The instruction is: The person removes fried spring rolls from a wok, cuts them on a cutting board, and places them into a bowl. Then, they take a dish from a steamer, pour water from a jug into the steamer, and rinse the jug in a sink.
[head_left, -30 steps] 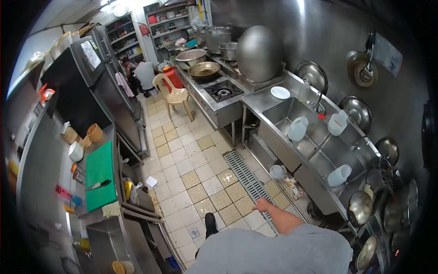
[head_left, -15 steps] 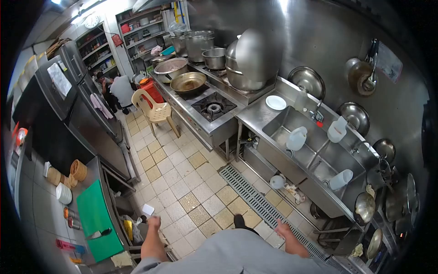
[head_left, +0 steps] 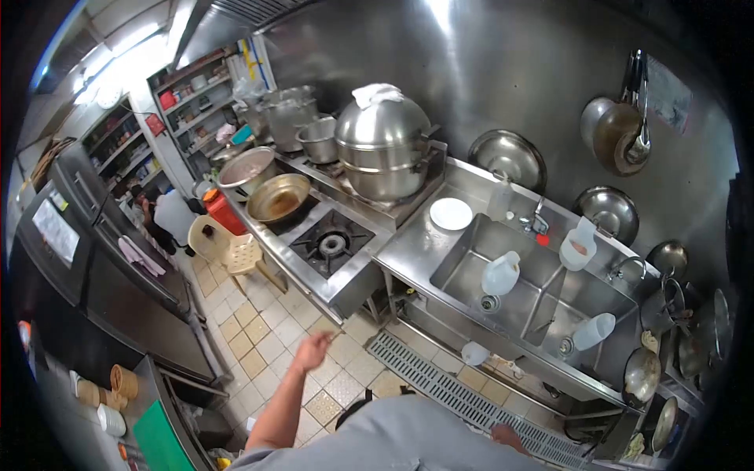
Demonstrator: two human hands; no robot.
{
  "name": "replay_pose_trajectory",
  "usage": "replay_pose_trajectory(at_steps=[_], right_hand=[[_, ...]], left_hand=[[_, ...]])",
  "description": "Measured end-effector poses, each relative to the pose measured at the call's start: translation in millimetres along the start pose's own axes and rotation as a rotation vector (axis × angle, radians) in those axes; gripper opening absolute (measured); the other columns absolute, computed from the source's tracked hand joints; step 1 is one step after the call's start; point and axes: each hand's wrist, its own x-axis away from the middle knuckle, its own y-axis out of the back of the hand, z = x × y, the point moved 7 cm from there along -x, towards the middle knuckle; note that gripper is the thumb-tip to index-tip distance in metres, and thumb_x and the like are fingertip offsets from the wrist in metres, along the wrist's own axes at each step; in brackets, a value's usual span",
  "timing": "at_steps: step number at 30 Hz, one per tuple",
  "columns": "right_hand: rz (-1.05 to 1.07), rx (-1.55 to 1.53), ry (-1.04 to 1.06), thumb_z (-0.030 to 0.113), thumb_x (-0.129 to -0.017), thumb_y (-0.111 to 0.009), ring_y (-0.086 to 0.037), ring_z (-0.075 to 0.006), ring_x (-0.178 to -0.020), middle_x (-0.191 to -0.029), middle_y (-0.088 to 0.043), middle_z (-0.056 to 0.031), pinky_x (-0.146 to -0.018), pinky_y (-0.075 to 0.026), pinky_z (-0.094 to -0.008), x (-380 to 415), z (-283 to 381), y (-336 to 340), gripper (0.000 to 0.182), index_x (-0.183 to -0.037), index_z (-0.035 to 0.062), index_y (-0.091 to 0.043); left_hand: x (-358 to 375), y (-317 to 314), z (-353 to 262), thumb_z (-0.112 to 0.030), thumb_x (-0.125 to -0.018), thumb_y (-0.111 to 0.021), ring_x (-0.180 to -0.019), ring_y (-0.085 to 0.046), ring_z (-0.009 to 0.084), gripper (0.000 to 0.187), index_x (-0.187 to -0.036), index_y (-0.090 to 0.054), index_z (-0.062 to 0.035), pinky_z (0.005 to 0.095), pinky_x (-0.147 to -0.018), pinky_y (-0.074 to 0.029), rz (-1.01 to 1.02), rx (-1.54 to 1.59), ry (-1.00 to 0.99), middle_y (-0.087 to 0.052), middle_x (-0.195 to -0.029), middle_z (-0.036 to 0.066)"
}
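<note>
My left hand (head_left: 314, 351) is stretched forward over the tiled floor, in front of the stove's lower edge. Its fingers are pressed together, with a small thin thing at their tips that I cannot make out. Low at the right, my right hand (head_left: 509, 436) hangs over the floor drain (head_left: 448, 392), blurred and partly covered by my grey shirt, its fingers unclear. Ahead are a stove burner (head_left: 331, 244) and a stained wok (head_left: 279, 198). A white plate (head_left: 451, 213) lies beside the double sink (head_left: 471, 267), where plastic jugs (head_left: 500, 275) stand.
A beige chair (head_left: 236, 250) stands by the stove, with a dark item on it. Dark refrigerators (head_left: 133, 290) line the left, above a counter with a green board (head_left: 161, 441). A large steamer (head_left: 383, 145) stands behind the burner. A co-worker (head_left: 174, 216) crouches at the back.
My left hand has moved up and forward, and its fingers are pressed together. My right hand has sunk lower, partly behind my shirt. The view has shifted, and a dark item now shows on the chair.
</note>
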Motion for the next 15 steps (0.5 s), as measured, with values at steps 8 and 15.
replay_pose_trajectory(at_steps=[8, 15], right_hand=[[-0.772, -1.428, -0.696, 0.013, -0.093, -0.061, -0.067, -0.0224, -0.070, -0.091, -0.064, -0.0073, -0.057, -0.058, -0.0403, -21.9, 67.1, 252.8, 0.033, -0.125, 0.0044, -0.058], [-1.226, -1.392, -1.113, 0.019, -0.095, -0.060, -0.059, -0.0200, -0.079, -0.094, -0.060, -0.0072, -0.063, -0.053, -0.0381, -2.4, 85.0, 83.3, 0.024, -0.115, 0.0059, -0.058]], left_hand=[[-207.0, 122.7, -276.4, 0.002, -0.093, -0.055, -0.105, -0.070, 0.0265, 0.029, -0.120, -0.067, -0.0020, 0.0333, -0.091, -0.054, -0.111, -0.077, -0.423, -0.070, -0.117, 0.018], [-446.4, 248.8, -447.1, -0.001, -0.086, -0.063, -0.098, -0.072, 0.0279, 0.029, -0.114, -0.069, -0.0060, 0.0332, -0.084, -0.057, -0.607, -0.037, -0.964, -0.063, -0.132, 0.021]])
